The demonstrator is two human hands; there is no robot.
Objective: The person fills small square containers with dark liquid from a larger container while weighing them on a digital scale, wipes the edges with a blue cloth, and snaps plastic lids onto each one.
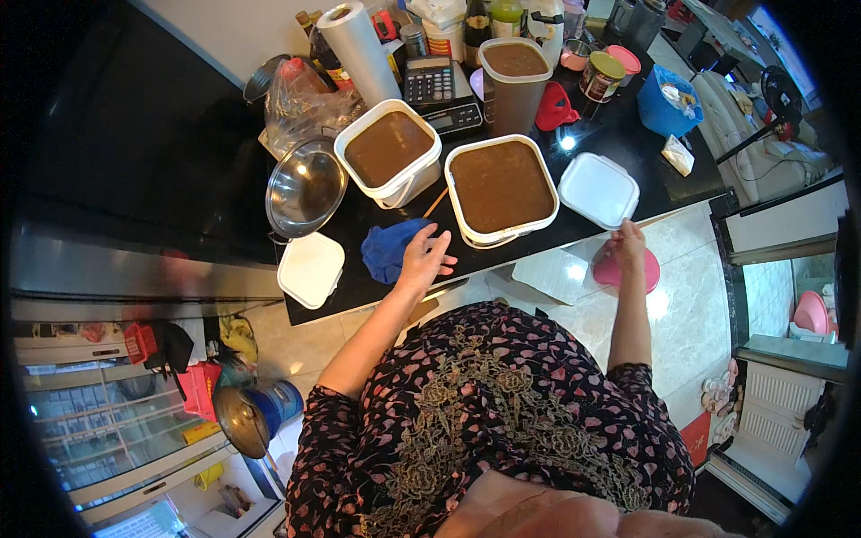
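Note:
My right hand pinches the near corner of a white plastic lid at the counter's front edge. Fingers apart and holding nothing, my left hand is beside a crumpled blue cloth; whether it touches the cloth I cannot tell. Between my hands stands a square white bucket filled nearly to the rim with brown liquid. A second white bucket of the same liquid is behind it to the left. Another white lid lies at the counter's left end. A thin wooden stick shows between the buckets.
Behind the buckets stand a tall plastic container of brown liquid, a digital scale and a calculator. A steel bowl is at left. A blue bin sits far right. Below the counter is a pink stool.

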